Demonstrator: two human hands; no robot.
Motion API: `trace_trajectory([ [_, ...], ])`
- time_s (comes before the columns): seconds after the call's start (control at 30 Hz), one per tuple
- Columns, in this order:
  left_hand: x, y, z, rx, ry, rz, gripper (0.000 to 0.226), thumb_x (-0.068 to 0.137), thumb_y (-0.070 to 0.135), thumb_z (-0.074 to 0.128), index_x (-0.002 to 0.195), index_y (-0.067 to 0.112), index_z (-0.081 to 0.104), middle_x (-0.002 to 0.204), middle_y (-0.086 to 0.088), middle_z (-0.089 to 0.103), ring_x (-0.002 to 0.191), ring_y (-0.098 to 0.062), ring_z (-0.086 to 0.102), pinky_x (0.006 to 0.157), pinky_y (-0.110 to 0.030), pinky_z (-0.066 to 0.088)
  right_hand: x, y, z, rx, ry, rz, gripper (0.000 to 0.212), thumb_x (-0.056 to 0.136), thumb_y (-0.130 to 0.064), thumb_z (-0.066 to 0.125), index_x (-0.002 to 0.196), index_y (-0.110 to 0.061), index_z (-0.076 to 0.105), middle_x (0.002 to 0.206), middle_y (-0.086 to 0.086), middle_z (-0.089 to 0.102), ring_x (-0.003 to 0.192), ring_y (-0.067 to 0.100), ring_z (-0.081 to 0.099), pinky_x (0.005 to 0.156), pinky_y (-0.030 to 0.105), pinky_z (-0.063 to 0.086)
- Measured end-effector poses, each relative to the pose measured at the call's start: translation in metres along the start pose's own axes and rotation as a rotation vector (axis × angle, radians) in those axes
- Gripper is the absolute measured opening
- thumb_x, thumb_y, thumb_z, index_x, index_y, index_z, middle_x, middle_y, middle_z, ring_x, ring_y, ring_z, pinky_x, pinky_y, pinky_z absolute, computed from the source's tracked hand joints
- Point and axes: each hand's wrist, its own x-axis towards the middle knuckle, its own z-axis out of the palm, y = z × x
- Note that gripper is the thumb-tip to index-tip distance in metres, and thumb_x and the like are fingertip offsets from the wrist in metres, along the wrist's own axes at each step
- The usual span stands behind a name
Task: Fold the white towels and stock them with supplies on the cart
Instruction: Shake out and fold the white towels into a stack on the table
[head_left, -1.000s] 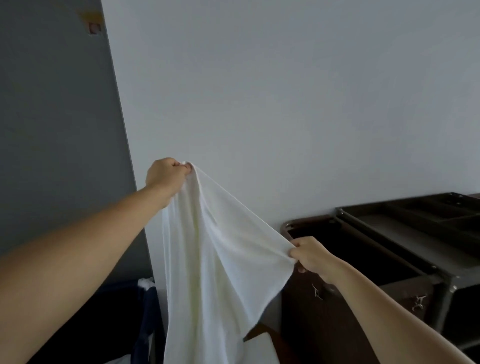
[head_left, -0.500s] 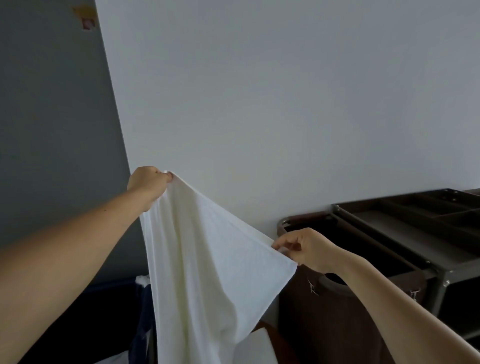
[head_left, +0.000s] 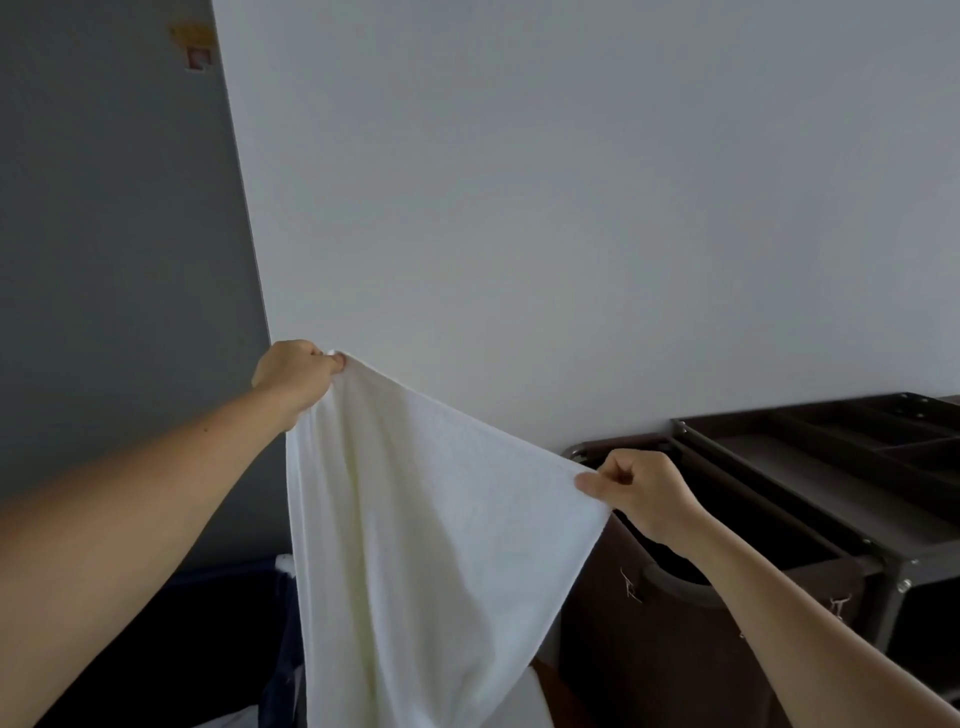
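A white towel (head_left: 431, 545) hangs spread in front of me, held up by its top edge. My left hand (head_left: 293, 375) pinches one upper corner, raised high at the left. My right hand (head_left: 641, 491) pinches the other end of that edge, lower and to the right, so the edge slopes down to the right. The towel's lower part runs out of the frame at the bottom. The dark cart (head_left: 841, 467) stands at the right, its top tray split into compartments.
A brown fabric bag (head_left: 649, 639) hangs on the cart's left end, right behind my right hand. A dark blue bin (head_left: 228, 649) with something white inside sits at the lower left. A white wall is straight ahead, with a grey wall to the left.
Both hands have drawn apart along the towel's top edge, stretching it out flat. The left hand moved left and lower; the right hand shifted its hold towards the corner.
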Motion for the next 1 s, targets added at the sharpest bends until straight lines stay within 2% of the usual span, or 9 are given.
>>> trace_trajectory([
  [0.13,-0.001,0.001,0.0,0.022,-0.022,0.014,0.039,0.093,0.035,0.063,0.067,0.008,0.051,0.067,-0.008,0.05,0.06,-0.023,0.047,0.055,-0.031,0.033,0.0,0.004,-0.005,0.135,0.114,0.039,0.023,0.081,-0.024,0.081,0.069,-0.021,0.062,0.056,-0.009,0.061,0.051,0.004,0.051,0.057,0.029,0.047],
  [0.23,-0.003,0.0,0.003,0.023,-0.02,0.007,0.041,0.093,0.035,0.063,0.064,0.009,0.048,0.064,-0.007,0.048,0.059,-0.024,0.046,0.054,-0.031,0.031,-0.005,0.002,-0.009,0.18,0.045,0.076,0.018,0.085,-0.013,0.078,0.093,-0.017,0.063,0.063,-0.001,0.07,0.054,0.01,0.061,0.061,0.031,0.053],
  [0.3,-0.005,0.0,0.005,0.028,-0.018,0.021,0.044,0.093,0.035,0.063,0.061,0.011,0.044,0.062,-0.006,0.046,0.056,-0.023,0.044,0.052,-0.03,0.029,-0.01,-0.003,-0.015,0.187,-0.023,0.1,0.017,0.086,-0.009,0.075,0.099,-0.015,0.066,0.064,0.001,0.07,0.056,0.012,0.061,0.058,0.028,0.051],
  [0.4,-0.009,0.005,0.01,-0.013,-0.076,0.007,0.035,0.093,0.028,0.059,0.065,0.009,0.049,0.069,-0.004,0.051,0.059,-0.022,0.046,0.056,-0.027,0.033,-0.014,-0.016,-0.024,0.522,-0.131,0.155,0.016,0.085,0.004,0.067,0.09,-0.011,0.07,0.073,0.007,0.067,0.06,0.017,0.06,0.051,0.03,0.049],
  [0.53,-0.02,0.005,0.028,-0.051,-0.252,-0.023,0.017,0.094,0.013,0.056,0.08,0.005,0.062,0.082,-0.009,0.054,0.076,-0.023,0.051,0.071,-0.036,0.046,-0.015,-0.03,-0.018,0.975,-0.264,0.234,0.019,0.08,0.006,0.061,0.078,-0.011,0.066,0.074,0.009,0.06,0.06,0.018,0.057,0.051,0.026,0.05],
  [0.63,-0.033,0.0,0.036,-0.033,-0.32,-0.032,0.024,0.099,0.01,0.051,0.112,0.001,0.07,0.118,-0.009,0.063,0.111,-0.028,0.058,0.089,-0.034,0.045,-0.013,-0.031,-0.003,0.858,-0.205,0.305,0.019,0.087,0.008,0.06,0.082,-0.01,0.063,0.07,0.006,0.06,0.055,0.015,0.057,0.044,0.026,0.049],
  [0.7,-0.038,-0.002,0.035,-0.049,-0.33,-0.05,0.029,0.099,0.006,0.049,0.12,0.002,0.068,0.129,-0.01,0.062,0.12,-0.029,0.056,0.093,-0.033,0.044,-0.011,-0.031,0.004,0.743,-0.122,0.349,0.015,0.089,0.008,0.061,0.085,-0.007,0.063,0.069,0.008,0.06,0.052,0.016,0.058,0.044,0.027,0.05],
  [0.87,-0.064,0.012,0.034,-0.129,-0.369,0.028,0.034,0.097,0.004,0.044,0.121,0.01,0.067,0.129,-0.004,0.062,0.118,-0.02,0.055,0.101,-0.034,0.047,0.001,-0.048,0.021,0.505,0.066,0.345,0.009,0.088,0.007,0.063,0.092,-0.001,0.065,0.077,0.014,0.065,0.052,0.021,0.064,0.048,0.029,0.053],
  [1.0,-0.101,0.039,0.049,-0.06,-0.437,0.259,0.052,0.097,0.011,0.047,0.148,0.015,0.041,0.12,-0.011,0.066,0.122,-0.028,0.055,0.104,-0.035,0.043,0.015,-0.089,0.049,0.334,0.05,0.243,0.01,0.086,0.0,0.063,0.093,-0.007,0.064,0.066,0.01,0.07,0.051,0.026,0.069,0.054,0.034,0.06],
])
